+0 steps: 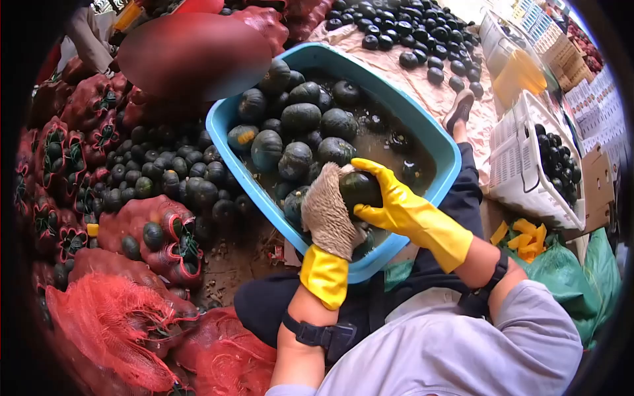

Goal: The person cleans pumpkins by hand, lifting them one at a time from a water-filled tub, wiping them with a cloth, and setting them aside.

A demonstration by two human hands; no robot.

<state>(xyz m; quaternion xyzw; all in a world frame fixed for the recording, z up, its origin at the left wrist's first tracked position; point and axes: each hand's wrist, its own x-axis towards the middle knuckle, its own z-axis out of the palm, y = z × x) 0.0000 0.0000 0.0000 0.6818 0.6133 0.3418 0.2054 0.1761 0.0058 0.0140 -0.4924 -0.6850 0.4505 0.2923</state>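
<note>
My right hand (389, 198), in a yellow rubber glove, grips a small dark green squash (358, 187) over the near end of a blue tub (432, 135). My left hand (328, 214) wears a rough tan scrubbing mitt over a yellow glove and presses against the squash's left side. The tub holds murky water and several more dark green squashes (300, 117), mostly at its far left end.
A heap of loose squashes (168, 175) and red net sacks (109, 327) lie to the left. More squashes (409, 26) are spread on a cloth beyond the tub. A white crate (522, 165) with squashes stands at right. Another person's blurred shape (191, 53) is at top left.
</note>
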